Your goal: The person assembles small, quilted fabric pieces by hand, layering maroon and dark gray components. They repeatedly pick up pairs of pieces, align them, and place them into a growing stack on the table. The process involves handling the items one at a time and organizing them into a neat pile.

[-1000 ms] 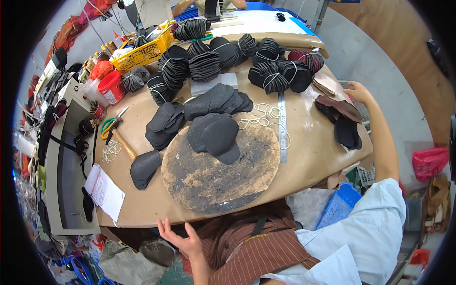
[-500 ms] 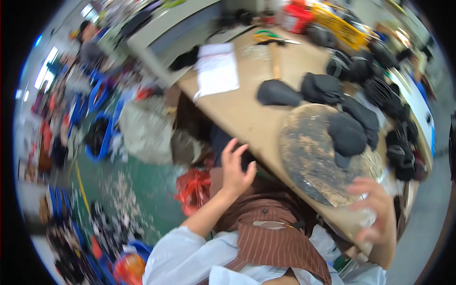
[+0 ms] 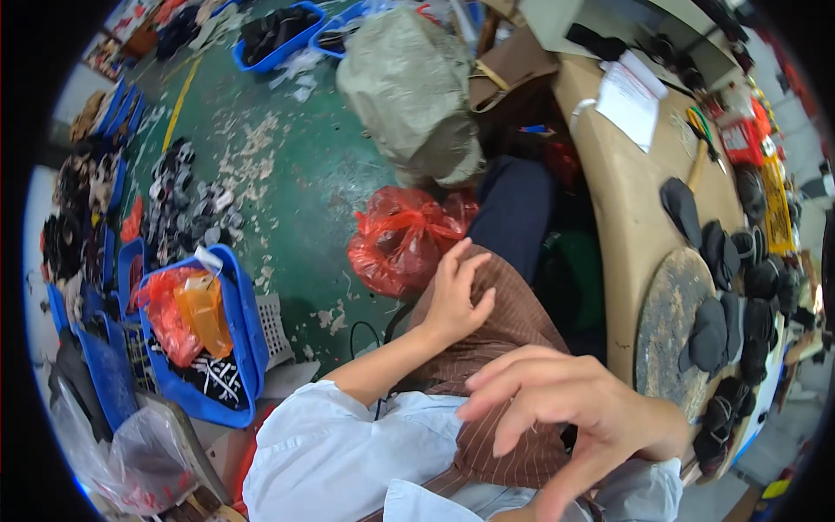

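Note:
My left hand point(image 3: 457, 300) hovers over my brown striped apron point(image 3: 513, 326), fingers spread and nothing in them. Closest to it is a knotted red plastic bag point(image 3: 400, 239) on the floor. In front of my body my right hand point(image 3: 565, 409) is raised, its fingers curved and apart around empty space. To the right, on the workbench point(image 3: 600, 217), lies a round worn board point(image 3: 665, 322). A black cloth piece shaped like a cap point(image 3: 706, 335) rests on that board, touched by neither hand.
A large grey-green sack point(image 3: 409, 87) stands on the green floor. At left, a blue basket point(image 3: 248, 339) holds red and orange bags. White papers point(image 3: 628, 100), a hammer point(image 3: 698, 165) and several black pieces point(image 3: 680, 209) lie on the bench, beside a yellow crate point(image 3: 776, 204).
The view has swung left and down, so the bench now sits at the right and more floor shows. My right hand has come from beside the board to in front of my body.

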The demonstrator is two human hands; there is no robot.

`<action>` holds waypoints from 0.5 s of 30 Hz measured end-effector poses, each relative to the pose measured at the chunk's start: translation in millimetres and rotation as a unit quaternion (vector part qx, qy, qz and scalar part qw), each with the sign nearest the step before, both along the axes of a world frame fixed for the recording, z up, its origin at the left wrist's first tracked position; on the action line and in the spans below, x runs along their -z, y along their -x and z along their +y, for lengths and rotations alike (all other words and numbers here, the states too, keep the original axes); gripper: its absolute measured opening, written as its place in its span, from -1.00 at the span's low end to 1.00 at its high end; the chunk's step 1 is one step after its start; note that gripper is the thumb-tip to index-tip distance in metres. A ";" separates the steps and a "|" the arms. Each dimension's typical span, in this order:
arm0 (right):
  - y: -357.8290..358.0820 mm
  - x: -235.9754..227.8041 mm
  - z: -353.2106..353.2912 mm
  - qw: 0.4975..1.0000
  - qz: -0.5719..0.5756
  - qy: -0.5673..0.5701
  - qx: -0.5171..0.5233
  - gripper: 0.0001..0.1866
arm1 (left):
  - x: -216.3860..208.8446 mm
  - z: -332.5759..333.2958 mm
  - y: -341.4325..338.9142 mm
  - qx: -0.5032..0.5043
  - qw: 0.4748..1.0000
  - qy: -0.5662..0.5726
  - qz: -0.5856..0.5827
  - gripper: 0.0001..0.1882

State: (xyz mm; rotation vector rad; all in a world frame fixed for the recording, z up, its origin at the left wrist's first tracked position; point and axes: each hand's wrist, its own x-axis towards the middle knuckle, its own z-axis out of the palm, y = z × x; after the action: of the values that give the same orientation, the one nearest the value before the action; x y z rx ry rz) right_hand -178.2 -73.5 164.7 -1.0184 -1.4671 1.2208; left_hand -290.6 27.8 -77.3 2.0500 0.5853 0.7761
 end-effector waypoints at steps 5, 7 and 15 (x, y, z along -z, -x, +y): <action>-1.9 34.0 24.2 0.944 -0.324 0.031 0.057 -0.66 | 20.7 43.5 88.9 -0.202 0.975 -0.019 0.090 -0.39; -23.3 70.0 22.3 0.879 -0.460 0.008 0.124 -0.66 | 18.7 46.1 128.7 -0.269 0.957 -0.005 0.110 -0.38; -173.1 162.3 -28.1 0.701 -0.685 0.026 0.196 -0.51 | 19.7 2.8 241.6 -0.484 0.857 0.034 0.173 -0.35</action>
State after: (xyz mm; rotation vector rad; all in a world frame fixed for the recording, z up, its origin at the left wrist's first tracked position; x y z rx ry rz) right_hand -5.1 -101.6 2.4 -2.3859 -2.0253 -0.0369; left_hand -532.2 30.6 -96.9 1.7557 1.9024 0.8967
